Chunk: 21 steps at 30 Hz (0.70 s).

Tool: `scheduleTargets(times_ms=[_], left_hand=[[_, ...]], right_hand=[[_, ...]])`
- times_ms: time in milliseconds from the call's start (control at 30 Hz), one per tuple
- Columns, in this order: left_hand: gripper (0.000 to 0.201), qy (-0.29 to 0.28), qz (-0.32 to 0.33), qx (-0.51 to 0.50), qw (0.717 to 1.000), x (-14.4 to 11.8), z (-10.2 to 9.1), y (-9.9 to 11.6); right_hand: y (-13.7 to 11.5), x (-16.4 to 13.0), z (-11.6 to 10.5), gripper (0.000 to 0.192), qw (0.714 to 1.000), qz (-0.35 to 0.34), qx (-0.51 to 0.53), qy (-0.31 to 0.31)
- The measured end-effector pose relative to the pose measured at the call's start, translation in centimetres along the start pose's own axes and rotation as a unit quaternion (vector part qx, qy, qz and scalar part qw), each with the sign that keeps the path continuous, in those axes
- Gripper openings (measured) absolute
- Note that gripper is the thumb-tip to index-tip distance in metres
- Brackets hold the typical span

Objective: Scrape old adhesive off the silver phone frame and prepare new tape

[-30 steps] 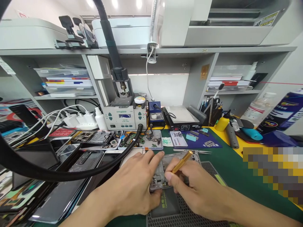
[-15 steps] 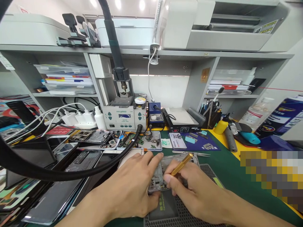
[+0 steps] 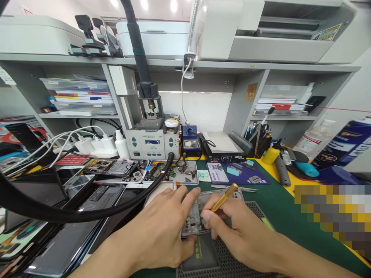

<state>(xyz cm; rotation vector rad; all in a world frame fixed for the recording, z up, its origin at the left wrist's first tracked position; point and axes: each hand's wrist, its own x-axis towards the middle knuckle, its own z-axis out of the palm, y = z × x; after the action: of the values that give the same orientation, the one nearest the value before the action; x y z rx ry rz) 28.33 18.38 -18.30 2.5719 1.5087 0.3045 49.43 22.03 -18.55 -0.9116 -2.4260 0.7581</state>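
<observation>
My left hand (image 3: 165, 226) grips the left end of an opened phone frame (image 3: 191, 223), fingers over its far edge and thumb at the near edge. The frame is grey, with small parts showing inside. My right hand (image 3: 234, 231) pinches a slim gold-coloured tool (image 3: 224, 197) like a pen, its handle slanting up to the right. Fingers hide the tool's tip, which points down toward the frame. Beneath the frame lies a dark perforated work mat (image 3: 228, 262).
Tweezers (image 3: 246, 189) lie behind the frame. A hot-air station (image 3: 152, 143) stands at the back, its black hose (image 3: 116, 210) looping across the left side. A tray of circuit parts (image 3: 189, 166) and several phones (image 3: 72, 235) are beside it.
My right hand has shifted very slightly, and the gold tool's upper end has moved a little up and to the right. My left hand and the frame look unmoved.
</observation>
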Motion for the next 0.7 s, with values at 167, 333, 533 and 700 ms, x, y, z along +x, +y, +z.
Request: scheduleTargets(times_ms=[167,333,533,700], left_hand=[[0.08,0.004,0.001,-0.003,1.0,0.05,-0.1,0.0],[0.08,-0.005,0.003,-0.009,1.0,-0.19,-0.41,0.21],[0.081,-0.001,0.002,-0.01,1.0,-0.05,-0.38,0.24],[0.08,-0.008,0.004,-0.012,1.0,0.03,-0.64,0.24]], right_hand=[[-0.19,0.11,-0.06,0.03,1.0,0.012,-0.001,-0.007],[-0.19,0.04,-0.12,0.024,1.0,0.019,0.007,-0.022],[0.04,-0.15,0.02,0.024,0.999,0.029,0.009,-0.025],[0.02,-0.07,-0.02,0.028,0.999,0.033,0.002,-0.033]])
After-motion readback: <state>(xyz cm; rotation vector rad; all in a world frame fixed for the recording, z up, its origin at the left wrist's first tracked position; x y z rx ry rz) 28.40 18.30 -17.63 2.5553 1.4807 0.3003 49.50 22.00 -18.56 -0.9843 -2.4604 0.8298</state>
